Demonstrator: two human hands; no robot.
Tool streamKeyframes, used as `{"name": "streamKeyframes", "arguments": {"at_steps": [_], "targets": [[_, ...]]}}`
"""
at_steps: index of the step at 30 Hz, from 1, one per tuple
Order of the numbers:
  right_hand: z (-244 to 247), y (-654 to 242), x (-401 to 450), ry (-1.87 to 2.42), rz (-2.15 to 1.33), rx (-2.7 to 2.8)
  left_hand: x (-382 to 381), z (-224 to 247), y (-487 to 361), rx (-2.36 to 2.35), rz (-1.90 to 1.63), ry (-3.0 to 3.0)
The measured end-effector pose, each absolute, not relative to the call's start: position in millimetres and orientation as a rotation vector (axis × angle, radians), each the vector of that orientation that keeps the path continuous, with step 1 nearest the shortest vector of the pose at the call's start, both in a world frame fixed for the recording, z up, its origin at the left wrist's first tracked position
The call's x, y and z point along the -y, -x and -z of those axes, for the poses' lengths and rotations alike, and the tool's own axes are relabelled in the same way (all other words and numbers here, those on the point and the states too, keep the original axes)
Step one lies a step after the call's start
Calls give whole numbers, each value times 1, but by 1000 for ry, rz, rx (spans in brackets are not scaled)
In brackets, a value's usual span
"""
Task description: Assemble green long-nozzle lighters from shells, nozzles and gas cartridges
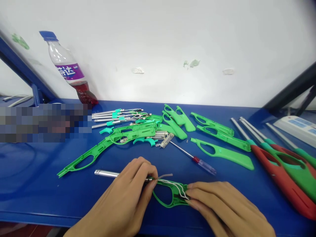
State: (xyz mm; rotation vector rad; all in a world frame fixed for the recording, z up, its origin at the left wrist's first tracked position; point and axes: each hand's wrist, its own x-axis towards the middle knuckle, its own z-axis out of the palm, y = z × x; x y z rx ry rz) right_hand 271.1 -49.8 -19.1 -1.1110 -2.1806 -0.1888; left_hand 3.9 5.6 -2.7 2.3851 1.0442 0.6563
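Observation:
The green casing half (170, 205) of a long-nosed lighter lies open side up near the table's front edge. My left hand (125, 197) pinches its front end, where a silver metal tube (106, 173) sticks out to the left. White wires (181, 188) run from there along the inside of the casing. At the handle end, the fingertips of my right hand (224, 207) press together on the casing and the wire ends. My fingers hide much of the handle and the tube's base. Beyond my hands lies a screwdriver (203, 165) with a clear and red handle.
Green casing halves (222, 153) and metal tubes with wires (108, 115) are spread across the blue table (44, 191). Several assembled red and green lighters (283, 174) lie at right, before a white power strip (298, 128). A drink bottle (71, 70) leans at the back left.

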Motion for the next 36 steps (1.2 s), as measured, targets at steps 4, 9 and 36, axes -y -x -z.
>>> {"name": "streamKeyframes", "arguments": {"at_steps": [4,9,36], "targets": [[21,-268,49,1124,181,2149,-7,3,-4,-1044,-673,-2399],[21,-268,50,1120,180,2169,-6,8,-2,-1050,-705,-2416],[19,-269,48,1144,161,2131,-9,-3,19,-1088,-759,-2744]]}}
